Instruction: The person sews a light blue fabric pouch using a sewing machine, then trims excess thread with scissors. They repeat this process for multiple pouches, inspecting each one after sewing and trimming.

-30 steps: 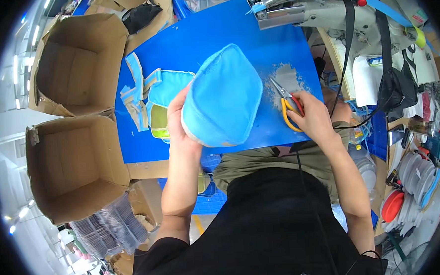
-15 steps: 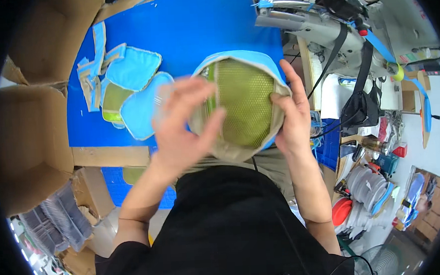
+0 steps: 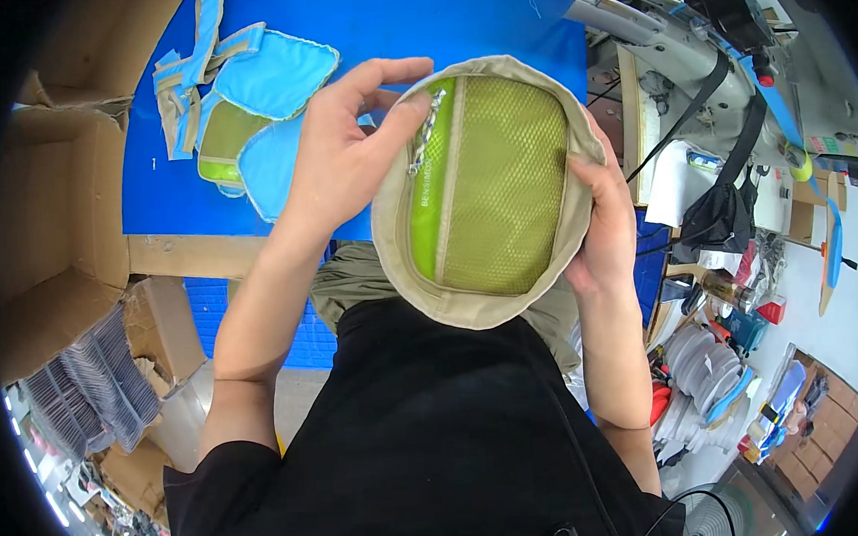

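A round fabric pouch (image 3: pixel 507 186) with a beige rim is tilted toward me above my lap. It shows a green mesh panel, a bright green strip and a black-and-white cord pull (image 3: pixel 429 132). My right hand (image 3: pixel 600 206) grips its right side, the thumb over the rim and the fingers behind. At the upper left rim is my left hand (image 3: pixel 359 141), thumb on the edge close to the cord and index finger stretched out above; its other fingers are partly hidden. Light-blue fabric pieces (image 3: pixel 273 74) with beige trim lie on the table to the left, beside a green mesh piece (image 3: pixel 228 143).
The blue table (image 3: pixel 455 19) spreads out beyond my hands. Open cardboard boxes (image 3: pixel 54 239) stand along the left. A sewing machine (image 3: pixel 665 57) with hanging straps is at the upper right. Stacked white and grey rolls (image 3: pixel 696 370) lie at the lower right.
The pouch has turned more squarely toward me, so the strip and cord pull now show plainly. My left hand, blurred before, has moved up to the pouch's upper left rim. My right hand keeps its hold.
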Motion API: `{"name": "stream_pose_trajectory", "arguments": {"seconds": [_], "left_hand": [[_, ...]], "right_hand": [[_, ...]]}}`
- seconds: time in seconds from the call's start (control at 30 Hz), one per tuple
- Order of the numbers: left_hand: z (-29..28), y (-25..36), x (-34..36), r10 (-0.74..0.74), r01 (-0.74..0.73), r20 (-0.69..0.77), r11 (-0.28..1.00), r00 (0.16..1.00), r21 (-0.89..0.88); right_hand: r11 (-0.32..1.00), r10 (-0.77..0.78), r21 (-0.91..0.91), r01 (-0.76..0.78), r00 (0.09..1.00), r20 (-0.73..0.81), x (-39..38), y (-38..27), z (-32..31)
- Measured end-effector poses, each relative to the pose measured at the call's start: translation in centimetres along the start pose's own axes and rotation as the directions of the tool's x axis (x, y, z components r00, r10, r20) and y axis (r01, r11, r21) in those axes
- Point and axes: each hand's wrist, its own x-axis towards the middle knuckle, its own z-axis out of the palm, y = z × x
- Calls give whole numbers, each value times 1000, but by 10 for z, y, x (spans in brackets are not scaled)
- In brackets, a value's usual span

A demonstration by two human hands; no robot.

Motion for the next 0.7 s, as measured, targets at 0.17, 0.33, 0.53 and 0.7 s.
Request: {"name": "stream_pose_trajectory", "arguments": {"seconds": [0.17, 0.33, 0.53, 0.7], "left_hand": [[1, -4, -3, 55, -54, -44, 998, 997, 21], [4, 10, -11, 96, -98, -79, 995, 992, -18], [4, 1, -5, 316, -316, -92, 949, 944, 11], [6, 10, -7, 191, -195, -96, 980, 977, -35]], "right_hand": [[985, -113, -127, 115, 993, 17, -4, 2, 0], [960, -202, -194, 203, 979, 27, -9, 5, 1], [962, -201, -183, 202, 979, 27, -7, 7, -1], [967, -192, -166, 192, 981, 20, -7, 7, 1]]}}
